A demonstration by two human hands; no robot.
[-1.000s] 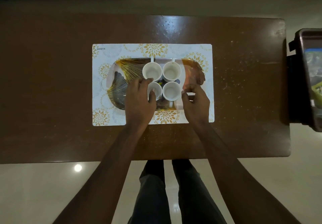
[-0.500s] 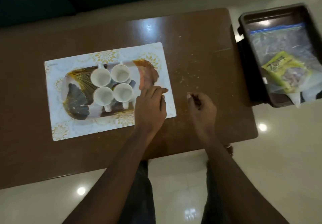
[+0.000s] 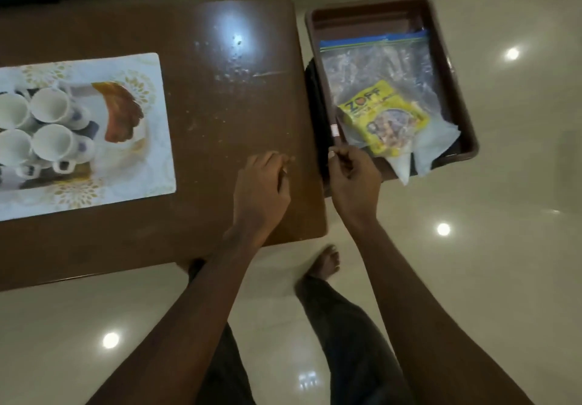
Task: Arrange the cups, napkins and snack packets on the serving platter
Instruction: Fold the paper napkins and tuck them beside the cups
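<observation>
Several white cups [image 3: 50, 108] stand close together on the patterned serving platter [image 3: 124, 111] at the left edge of the view. To the right of the table, a brown tray [image 3: 371, 7] holds a yellow snack packet [image 3: 384, 118], white napkins [image 3: 437, 143] and a clear zip bag [image 3: 378, 67]. My left hand [image 3: 263, 181] hovers palm down over the bare table, holding nothing. My right hand [image 3: 354, 174] is at the tray's near left corner, fingers curled, just short of the yellow packet.
The platter rests on a white floral placemat [image 3: 135, 178] on the brown table [image 3: 220, 89]. The tray sits beside the table's right end. Glossy floor lies beyond, and my bare foot [image 3: 326, 261] shows below the table edge.
Both hands left the cups and moved right. The view swung right, so the tray is now central. My right hand reached the tray's corner.
</observation>
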